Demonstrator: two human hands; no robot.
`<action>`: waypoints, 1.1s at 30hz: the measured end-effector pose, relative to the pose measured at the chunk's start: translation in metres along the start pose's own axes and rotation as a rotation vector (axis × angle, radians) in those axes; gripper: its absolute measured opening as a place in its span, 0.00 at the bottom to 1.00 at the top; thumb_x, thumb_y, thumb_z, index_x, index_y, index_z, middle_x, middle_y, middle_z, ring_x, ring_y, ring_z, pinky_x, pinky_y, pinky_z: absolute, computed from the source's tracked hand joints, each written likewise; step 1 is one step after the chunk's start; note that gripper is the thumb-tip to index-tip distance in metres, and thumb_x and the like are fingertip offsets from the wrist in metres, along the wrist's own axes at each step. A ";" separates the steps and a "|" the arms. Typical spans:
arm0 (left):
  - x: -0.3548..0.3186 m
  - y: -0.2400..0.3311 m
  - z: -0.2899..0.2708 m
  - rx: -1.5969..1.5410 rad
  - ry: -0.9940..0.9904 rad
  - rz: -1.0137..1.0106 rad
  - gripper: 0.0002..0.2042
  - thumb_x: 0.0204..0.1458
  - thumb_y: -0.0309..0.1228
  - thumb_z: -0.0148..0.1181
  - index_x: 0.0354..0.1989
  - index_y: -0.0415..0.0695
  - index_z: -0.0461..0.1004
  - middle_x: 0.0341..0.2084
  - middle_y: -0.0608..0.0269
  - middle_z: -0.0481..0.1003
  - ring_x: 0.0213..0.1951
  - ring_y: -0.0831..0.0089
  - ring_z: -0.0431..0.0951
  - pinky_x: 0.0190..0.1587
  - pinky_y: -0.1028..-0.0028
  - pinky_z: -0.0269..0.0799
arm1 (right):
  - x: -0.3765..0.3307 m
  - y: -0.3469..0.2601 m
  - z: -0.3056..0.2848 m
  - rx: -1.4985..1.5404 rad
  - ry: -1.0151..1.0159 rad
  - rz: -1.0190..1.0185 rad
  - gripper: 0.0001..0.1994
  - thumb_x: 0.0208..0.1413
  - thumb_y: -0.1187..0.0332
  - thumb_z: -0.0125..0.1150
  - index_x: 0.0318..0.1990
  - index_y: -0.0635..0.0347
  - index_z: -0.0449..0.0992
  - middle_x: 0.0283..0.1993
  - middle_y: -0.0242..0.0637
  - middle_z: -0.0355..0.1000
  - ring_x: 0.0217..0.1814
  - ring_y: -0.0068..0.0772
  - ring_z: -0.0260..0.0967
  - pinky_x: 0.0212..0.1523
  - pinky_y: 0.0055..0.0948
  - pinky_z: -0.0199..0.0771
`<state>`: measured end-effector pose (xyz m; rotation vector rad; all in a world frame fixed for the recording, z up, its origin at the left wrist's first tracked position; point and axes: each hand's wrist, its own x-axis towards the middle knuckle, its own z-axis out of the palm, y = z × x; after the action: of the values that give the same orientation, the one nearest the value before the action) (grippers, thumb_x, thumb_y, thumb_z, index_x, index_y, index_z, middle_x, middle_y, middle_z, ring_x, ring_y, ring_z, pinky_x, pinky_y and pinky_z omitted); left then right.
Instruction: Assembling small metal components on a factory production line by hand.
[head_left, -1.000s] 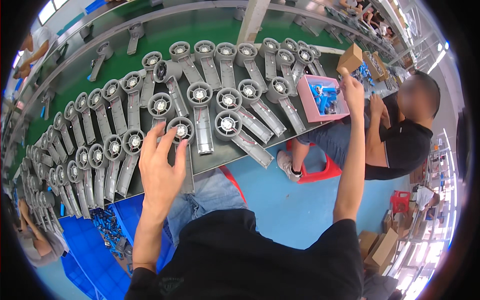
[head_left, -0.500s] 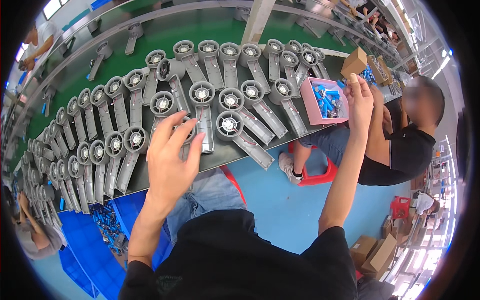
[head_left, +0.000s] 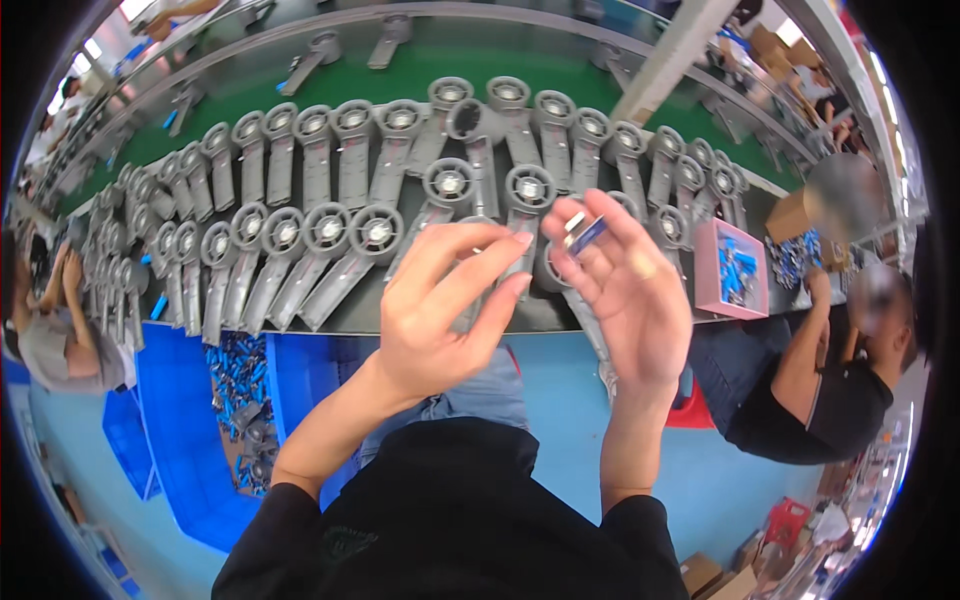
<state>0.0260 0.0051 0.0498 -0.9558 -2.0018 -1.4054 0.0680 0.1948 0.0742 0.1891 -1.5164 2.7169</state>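
My left hand point(head_left: 437, 312) hovers over the front row, its fingers curved and apart with nothing between them. Beside it, my right hand point(head_left: 640, 305) is raised palm inward, pinching a small blue and silver part point(head_left: 586, 236) between fingers and thumb. Its exact kind is too small to make out. Behind the hands stand grey handheld fan bodies, one point(head_left: 449, 183) just beyond the left fingertips and another point(head_left: 529, 188) between the hands. Their handles lie as open shells. Another fan body is partly hidden behind my hands.
Rows of similar fan bodies point(head_left: 283, 232) cover the table. At right, a pink box point(head_left: 708, 272) holds blue cylinders; a co-worker point(head_left: 790, 400) sits beyond it. Blue bins point(head_left: 180, 450) with loose blue and grey parts stand below left. A pale post point(head_left: 680, 55) rises behind.
My right hand has come from beside the pink box to the middle, near my left hand, with the blue and silver part. The view has turned, shifting the scene.
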 end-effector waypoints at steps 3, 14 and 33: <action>0.006 -0.011 -0.021 0.163 -0.046 0.127 0.21 0.42 0.14 0.60 0.48 0.40 0.78 0.48 0.51 0.75 0.45 0.60 0.75 0.41 0.69 0.72 | 0.006 0.013 0.011 -0.020 -0.091 0.136 0.31 0.61 0.79 0.51 0.70 0.69 0.49 0.56 0.57 0.70 0.53 0.48 0.76 0.50 0.37 0.82; -0.025 -0.036 -0.066 -0.414 -0.297 -0.100 0.14 0.39 0.19 0.66 0.38 0.42 0.84 0.43 0.59 0.76 0.43 0.65 0.74 0.46 0.66 0.69 | 0.014 0.041 0.031 0.036 -0.282 0.416 0.31 0.57 0.79 0.58 0.68 0.65 0.56 0.54 0.48 0.69 0.41 0.33 0.77 0.35 0.28 0.86; -0.073 -0.044 -0.033 -0.505 -0.157 -0.838 0.16 0.55 0.16 0.45 0.48 0.35 0.76 0.31 0.59 0.74 0.26 0.77 0.77 0.28 0.78 0.74 | -0.001 0.107 0.000 -1.168 0.001 -0.165 0.08 0.54 0.74 0.66 0.42 0.65 0.80 0.28 0.33 0.64 0.23 0.21 0.61 0.24 0.24 0.62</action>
<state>0.0368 -0.0540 -0.0189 -0.3890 -2.3372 -2.4259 0.0601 0.1384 -0.0165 0.2384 -2.5825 1.3370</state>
